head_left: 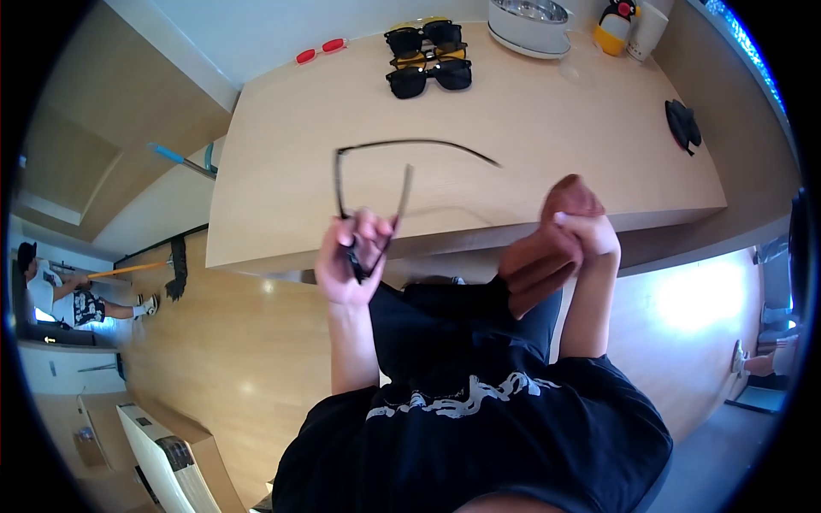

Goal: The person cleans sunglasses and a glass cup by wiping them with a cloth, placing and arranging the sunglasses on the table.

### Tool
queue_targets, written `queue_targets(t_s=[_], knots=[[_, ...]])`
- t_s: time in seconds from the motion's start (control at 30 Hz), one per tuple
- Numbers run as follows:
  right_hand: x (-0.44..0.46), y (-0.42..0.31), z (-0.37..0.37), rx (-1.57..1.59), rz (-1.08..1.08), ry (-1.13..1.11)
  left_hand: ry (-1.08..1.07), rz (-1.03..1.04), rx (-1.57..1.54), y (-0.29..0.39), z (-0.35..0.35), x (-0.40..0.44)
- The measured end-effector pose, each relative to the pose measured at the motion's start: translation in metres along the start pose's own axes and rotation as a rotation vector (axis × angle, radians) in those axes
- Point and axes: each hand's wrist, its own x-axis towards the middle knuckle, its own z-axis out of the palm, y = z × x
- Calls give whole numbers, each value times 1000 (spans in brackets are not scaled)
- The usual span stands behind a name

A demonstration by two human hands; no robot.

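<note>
My left hand [355, 256] is closed on a pair of black-framed glasses [340, 179], held up in front of the table's front edge with the temples spread apart. To the right, my right hand [590, 238] grips a brown cloth [543, 261], which hangs in folds below and left of the fingers. Both hands are apart from each other. On the far part of the wooden table [513, 128] lie several dark sunglasses [429, 79] stacked in a column, with small red glasses [321, 51] to their left.
A white bowl [528, 30], a penguin figure [613, 30] and a white cup [647, 32] stand at the back right. A black folded item [682, 126] lies near the right edge. At far left a person [64, 291] holds a mop [177, 269].
</note>
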Motion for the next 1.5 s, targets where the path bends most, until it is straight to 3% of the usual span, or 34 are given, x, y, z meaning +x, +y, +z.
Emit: queue_targets(t_s=[0.07,0.13,0.17,0.2,0.27,0.3,0.33,0.4,0.47,0.5,0.53,0.6,0.63,0.73,0.77,0.87,0.9,1.0,1.03,1.07,1.17,1.27,1.33,1.37,1.4,1.47,1.5], knots=[[0,10,-4,231,-95,178,81,57,-42,14,4,7],[10,5,20,258,-163,464,48,60,-39,11,9,15],[15,4,38,231,-219,448,28,19,-11,0,15,20],[15,0,48,150,-46,394,10,-25,16,-11,19,24],[20,-6,72,-30,-87,192,41,-117,102,-34,26,30],[18,-16,102,27,-253,289,46,-147,89,-44,26,33],[26,-15,95,-229,-361,124,53,-178,76,-52,26,36],[46,-8,113,-47,-432,262,38,-183,108,-58,30,40],[44,-23,117,-58,-454,141,142,-60,66,-63,34,43],[48,-17,118,-253,-610,258,173,28,90,-63,26,44],[49,-14,123,-257,-619,258,201,119,114,-60,24,48],[45,-6,135,325,-280,364,281,305,173,-51,26,54],[42,-1,136,494,-198,235,261,354,168,-48,30,59],[29,8,144,688,-147,155,245,360,148,-51,41,69],[30,21,143,349,-280,257,253,317,136,-55,45,70],[18,27,155,117,-514,216,293,253,48,-71,49,69],[14,32,153,50,-470,269,295,246,44,-72,49,67],[24,45,121,227,-421,236,393,131,87,-79,48,57],[23,39,115,291,-292,437,258,139,18,-83,45,53],[29,32,114,382,-340,669,121,150,-54,-86,43,50],[27,8,94,308,-386,744,86,156,-104,-96,48,43],[28,9,92,357,-415,615,72,170,-138,-96,47,48],[19,12,91,59,-318,32,184,216,-49,-90,47,56],[21,21,112,-160,-795,168,191,239,46,-90,49,58],[14,33,126,171,-486,305,243,208,52,-89,50,56],[8,37,123,390,-343,254,299,244,139,-91,62,55],[7,34,117,386,-375,203,306,261,143,-88,60,55]])
